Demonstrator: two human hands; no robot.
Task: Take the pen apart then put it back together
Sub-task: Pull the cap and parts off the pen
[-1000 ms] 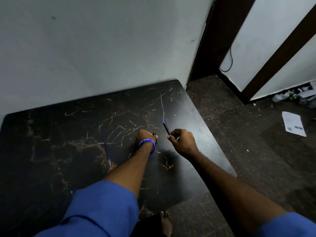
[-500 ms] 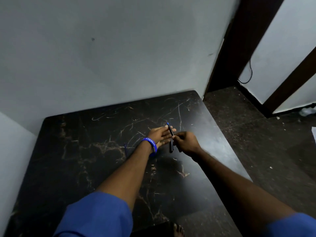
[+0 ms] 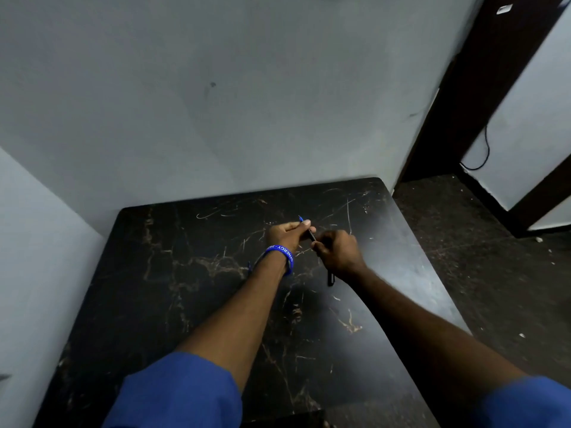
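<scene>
Over the middle of the black marble-patterned table (image 3: 191, 304), both hands hold a thin dark pen barrel (image 3: 311, 235). My left hand (image 3: 285, 236), with a blue wristband, is closed around its upper part, and a blue tip (image 3: 300, 218) sticks out past the fingers. My right hand (image 3: 338, 253) pinches the barrel's lower end. A short black pen piece (image 3: 331, 278) shows just under my right wrist, seemingly on the table. A thin blue refill (image 3: 249, 267) peeks out left of my left wrist, mostly hidden by the forearm.
The table stands in a corner, with pale walls (image 3: 216, 103) behind and to the left. Its right edge drops to a dark speckled floor (image 3: 494, 273). A dark door frame (image 3: 457, 97) and a hanging black cable (image 3: 482, 156) are at the far right.
My left hand rose from the table and closed on the pen barrel that my right hand held alone. The view tilted up, showing more wall.
</scene>
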